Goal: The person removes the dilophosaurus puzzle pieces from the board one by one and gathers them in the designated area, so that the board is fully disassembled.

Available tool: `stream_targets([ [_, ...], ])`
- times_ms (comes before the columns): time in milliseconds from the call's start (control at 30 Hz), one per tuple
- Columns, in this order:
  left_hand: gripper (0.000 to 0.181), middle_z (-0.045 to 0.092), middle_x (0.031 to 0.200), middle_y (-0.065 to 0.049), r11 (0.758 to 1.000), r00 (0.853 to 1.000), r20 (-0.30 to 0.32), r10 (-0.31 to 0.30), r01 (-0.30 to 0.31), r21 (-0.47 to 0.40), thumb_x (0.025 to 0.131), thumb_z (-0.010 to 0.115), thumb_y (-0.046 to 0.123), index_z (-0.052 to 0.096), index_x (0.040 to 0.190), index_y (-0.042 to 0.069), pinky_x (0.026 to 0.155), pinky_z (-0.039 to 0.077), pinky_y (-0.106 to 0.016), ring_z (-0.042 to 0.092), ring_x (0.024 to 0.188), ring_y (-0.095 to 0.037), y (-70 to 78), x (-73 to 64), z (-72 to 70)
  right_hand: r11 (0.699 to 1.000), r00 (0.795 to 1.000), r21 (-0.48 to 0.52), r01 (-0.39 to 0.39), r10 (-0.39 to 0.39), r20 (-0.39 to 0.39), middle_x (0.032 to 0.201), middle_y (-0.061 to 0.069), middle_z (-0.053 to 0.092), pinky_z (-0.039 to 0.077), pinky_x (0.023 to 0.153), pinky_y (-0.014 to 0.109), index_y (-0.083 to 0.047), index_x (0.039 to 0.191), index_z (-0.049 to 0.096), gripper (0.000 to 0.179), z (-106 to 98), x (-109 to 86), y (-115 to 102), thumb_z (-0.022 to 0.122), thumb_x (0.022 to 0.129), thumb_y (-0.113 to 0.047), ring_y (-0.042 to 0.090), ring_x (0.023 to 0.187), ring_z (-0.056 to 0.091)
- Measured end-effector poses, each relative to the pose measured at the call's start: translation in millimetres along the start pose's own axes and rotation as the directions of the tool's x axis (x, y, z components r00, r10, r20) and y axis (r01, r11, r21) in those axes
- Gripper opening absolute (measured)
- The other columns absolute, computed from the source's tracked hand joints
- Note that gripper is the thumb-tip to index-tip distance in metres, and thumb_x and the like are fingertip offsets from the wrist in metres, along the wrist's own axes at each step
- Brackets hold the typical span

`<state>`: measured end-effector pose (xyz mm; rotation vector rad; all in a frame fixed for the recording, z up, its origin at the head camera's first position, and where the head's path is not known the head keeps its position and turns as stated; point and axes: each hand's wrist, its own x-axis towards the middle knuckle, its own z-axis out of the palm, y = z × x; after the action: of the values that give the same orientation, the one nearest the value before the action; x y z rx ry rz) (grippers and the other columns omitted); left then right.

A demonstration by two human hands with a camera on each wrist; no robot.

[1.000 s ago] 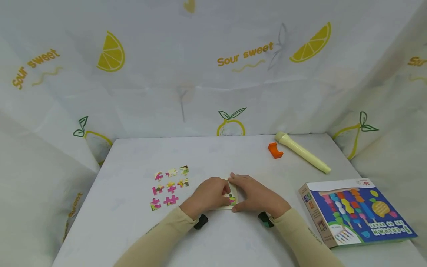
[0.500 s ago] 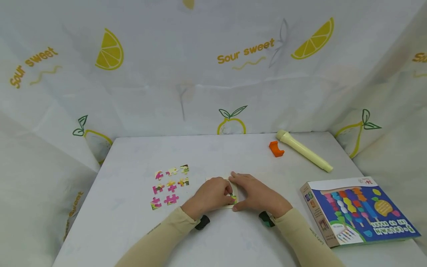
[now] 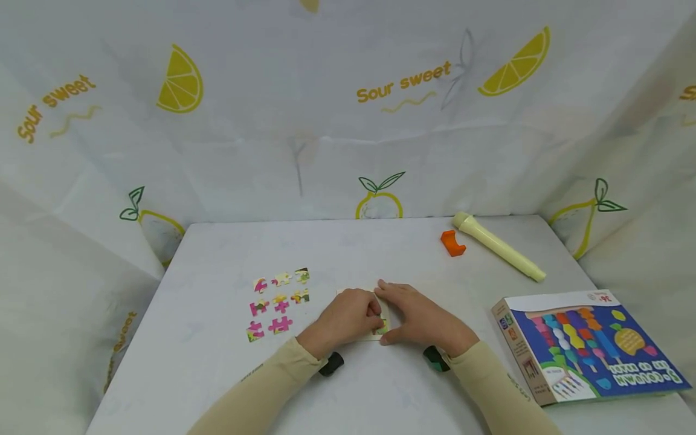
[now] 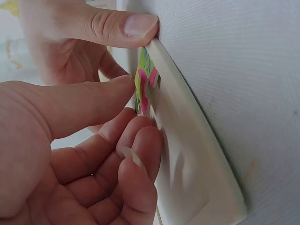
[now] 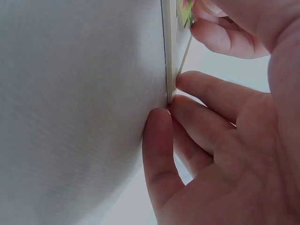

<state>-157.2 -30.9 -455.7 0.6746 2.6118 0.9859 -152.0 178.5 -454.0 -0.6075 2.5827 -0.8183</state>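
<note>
A pale puzzle board (image 3: pixel 385 311) lies on the table between the two hands in the head view. My left hand (image 3: pixel 348 314) reaches over it, thumb and forefinger pinching a green and pink puzzle piece (image 4: pixel 142 89) against its face. The other left fingers curl loosely beside the board in the left wrist view. My right hand (image 3: pixel 426 317) holds the board's right side, thumb at the near corner and forefinger at the far one. In the right wrist view its fingertips (image 5: pixel 180 105) touch the board's edge. Most of the board is hidden under the left hand in the head view.
Several loose puzzle pieces (image 3: pixel 280 325) lie in rows to the left. An orange curved block (image 3: pixel 452 243) and a pale yellow microphone-shaped tube (image 3: pixel 502 248) are at the back right. A blue toy box (image 3: pixel 592 347) sits at the right edge.
Between the frames the left fingers shift slightly over the puzzle piece, covering more of it. The right hand stays on the board. The view drifts a little.
</note>
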Motion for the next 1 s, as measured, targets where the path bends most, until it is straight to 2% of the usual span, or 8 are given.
stream_targets([
  [367,0.011,0.074,0.081,0.006,1.0,1.0,-0.02,0.005,-0.005,-0.011,0.093,0.08,0.011,0.081,0.103,0.006,0.07,0.05,-0.018,0.059,0.071,0.0,2.0,2.1,-0.3,1.0,1.0,-0.01,0.007,-0.007,-0.007,0.176,0.007,0.038,0.035,0.128,0.057,-0.009,0.162,0.049,0.097,-0.4,-0.5,3.7,0.096,0.082,-0.034,0.034,0.163,0.034],
  [500,0.009,0.073,0.079,0.008,0.999,1.0,-0.001,-0.003,0.003,-0.033,0.093,0.08,0.012,0.081,0.101,0.007,0.069,0.05,-0.019,0.059,0.07,0.0,-0.9,1.8,1.1,1.0,1.0,-0.001,0.009,-0.009,-0.006,0.176,0.007,0.038,0.035,0.127,0.057,-0.009,0.162,0.05,0.096,0.1,-0.7,1.8,0.097,0.082,-0.035,0.034,0.163,0.034],
  [633,0.005,0.073,0.082,0.007,1.0,1.0,-0.009,0.0,0.0,-0.031,0.094,0.078,0.01,0.081,0.098,0.01,0.07,0.05,-0.019,0.059,0.072,0.0,-2.2,1.3,-0.5,1.0,1.0,-0.003,0.01,-0.01,-0.008,0.175,0.007,0.038,0.035,0.128,0.057,-0.009,0.161,0.05,0.096,0.7,0.6,0.1,0.097,0.081,-0.035,0.034,0.162,0.035],
  [833,0.006,0.072,0.083,0.008,0.999,1.0,-0.012,0.007,-0.007,-0.04,0.096,0.077,0.01,0.079,0.093,0.015,0.072,0.05,-0.02,0.059,0.073,0.0,-0.3,-0.5,-6.4,1.0,1.0,-0.007,0.004,-0.004,-0.009,0.175,0.007,0.038,0.035,0.128,0.057,-0.01,0.161,0.051,0.095,0.7,2.1,-0.5,0.097,0.081,-0.035,0.034,0.163,0.034],
  [1000,0.005,0.07,0.085,0.01,0.996,1.0,-0.011,-0.03,0.029,-0.083,0.1,0.076,0.017,0.077,0.096,0.018,0.077,0.052,-0.022,0.062,0.079,-0.003,-3.5,-6.7,-19.5,1.0,1.0,-0.02,-0.014,0.014,-0.003,0.176,0.008,0.037,0.035,0.128,0.057,-0.009,0.161,0.05,0.097,1.3,1.3,-1.3,0.097,0.081,-0.036,0.036,0.162,0.035],
])
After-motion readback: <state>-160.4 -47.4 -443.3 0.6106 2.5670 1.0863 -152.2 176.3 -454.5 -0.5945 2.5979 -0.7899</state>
